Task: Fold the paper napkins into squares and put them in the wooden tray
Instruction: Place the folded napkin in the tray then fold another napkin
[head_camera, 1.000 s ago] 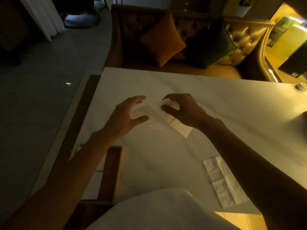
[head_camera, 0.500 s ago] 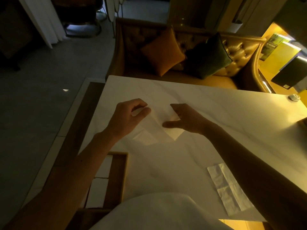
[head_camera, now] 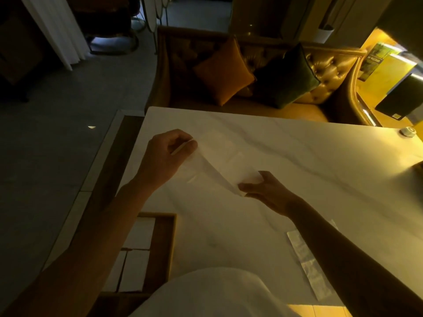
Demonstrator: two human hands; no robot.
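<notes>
A thin white paper napkin [head_camera: 225,165] is stretched out over the white marble table [head_camera: 309,161], partly unfolded. My left hand [head_camera: 168,156] pinches its far left corner between thumb and fingers. My right hand [head_camera: 266,191] pinches the near right corner. The wooden tray [head_camera: 166,245] sits at the table's near left corner, with several folded white napkin squares [head_camera: 139,232] inside. Another napkin, folded into a long strip [head_camera: 309,264], lies flat at the near right, partly hidden by my right forearm.
A tufted sofa [head_camera: 332,72] with an orange cushion [head_camera: 223,70] and a dark green cushion [head_camera: 286,76] stands behind the table. A small round object [head_camera: 408,132] rests at the table's far right edge. The floor drops away to the left.
The hands have pulled apart, left hand going left and right hand coming nearer, spreading the napkin wider between them. The camera view has shifted downward slightly.
</notes>
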